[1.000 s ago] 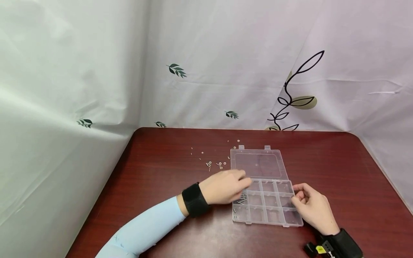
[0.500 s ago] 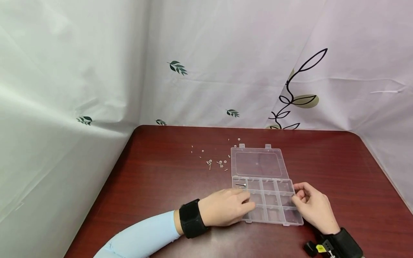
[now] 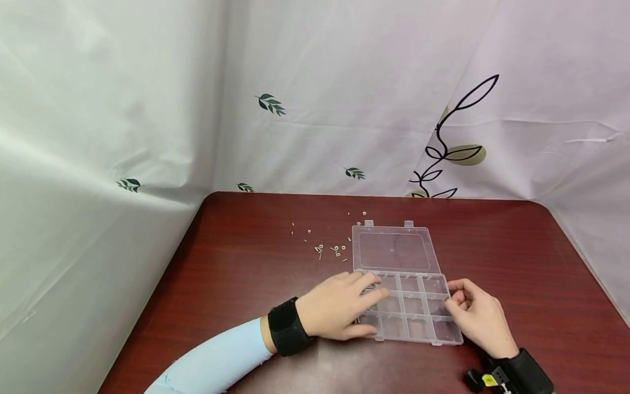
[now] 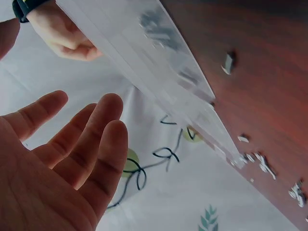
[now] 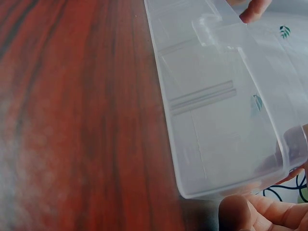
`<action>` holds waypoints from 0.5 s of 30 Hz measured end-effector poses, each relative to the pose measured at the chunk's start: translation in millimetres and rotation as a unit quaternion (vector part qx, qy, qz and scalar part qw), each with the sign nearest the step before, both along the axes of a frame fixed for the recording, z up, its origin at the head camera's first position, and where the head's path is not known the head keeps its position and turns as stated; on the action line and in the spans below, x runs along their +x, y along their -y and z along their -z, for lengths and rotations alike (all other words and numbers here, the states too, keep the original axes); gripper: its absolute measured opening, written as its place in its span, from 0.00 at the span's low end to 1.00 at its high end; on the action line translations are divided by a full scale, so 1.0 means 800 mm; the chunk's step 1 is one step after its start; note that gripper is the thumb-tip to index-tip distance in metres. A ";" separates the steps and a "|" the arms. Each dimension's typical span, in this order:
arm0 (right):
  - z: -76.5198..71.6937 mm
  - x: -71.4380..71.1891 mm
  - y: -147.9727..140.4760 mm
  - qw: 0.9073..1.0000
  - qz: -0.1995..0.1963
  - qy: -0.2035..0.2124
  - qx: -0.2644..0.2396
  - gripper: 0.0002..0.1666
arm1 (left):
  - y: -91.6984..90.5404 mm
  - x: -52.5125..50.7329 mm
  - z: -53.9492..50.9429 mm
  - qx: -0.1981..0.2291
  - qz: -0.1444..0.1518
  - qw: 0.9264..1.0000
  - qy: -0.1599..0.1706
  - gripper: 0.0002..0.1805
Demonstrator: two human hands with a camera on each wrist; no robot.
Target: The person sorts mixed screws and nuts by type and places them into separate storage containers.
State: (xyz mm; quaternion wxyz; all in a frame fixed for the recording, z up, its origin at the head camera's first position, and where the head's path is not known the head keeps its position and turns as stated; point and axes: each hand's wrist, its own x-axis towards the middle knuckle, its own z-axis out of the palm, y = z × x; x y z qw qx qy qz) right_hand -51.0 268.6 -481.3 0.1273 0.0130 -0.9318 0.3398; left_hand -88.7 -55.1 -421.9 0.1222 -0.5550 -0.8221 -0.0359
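The left hand (image 3: 339,306) is partly hiding the box (image 3: 418,329) along its left column, where metal parts (image 4: 161,33) are appearing blurred. Loose hardware (image 4: 228,62) is lying on the table (image 3: 246,246) beyond this hand, beside the opened lid (image 3: 392,246). The box is extending from under the left hand, splayed and empty, to the right hand (image 3: 476,316), whose curled fingers are gripping its side.

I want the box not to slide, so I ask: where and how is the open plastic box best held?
Probably pinch the right side wall of the plastic box, coming from the right, where the right hand touches it. That wall is straight and away from the left hand. The thin lid lies open behind, likely a poorer hold.
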 end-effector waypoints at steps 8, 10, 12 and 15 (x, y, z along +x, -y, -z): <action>-0.001 0.000 0.001 1.000 0.000 0.000 0.000 0.17 | 0.013 -0.048 0.001 0.027 -0.050 0.998 0.010 0.34; -0.001 0.000 0.001 1.000 0.000 0.001 0.000 0.17 | 0.016 -0.065 0.005 0.031 -0.065 0.997 0.014 0.32; -0.002 0.001 0.002 1.000 0.001 0.002 -0.001 0.17 | 0.018 -0.081 0.008 0.035 -0.081 0.996 0.019 0.31; -0.003 0.001 0.003 1.000 0.001 0.001 -0.002 0.17 | 0.019 -0.102 0.013 0.040 -0.106 0.993 0.026 0.29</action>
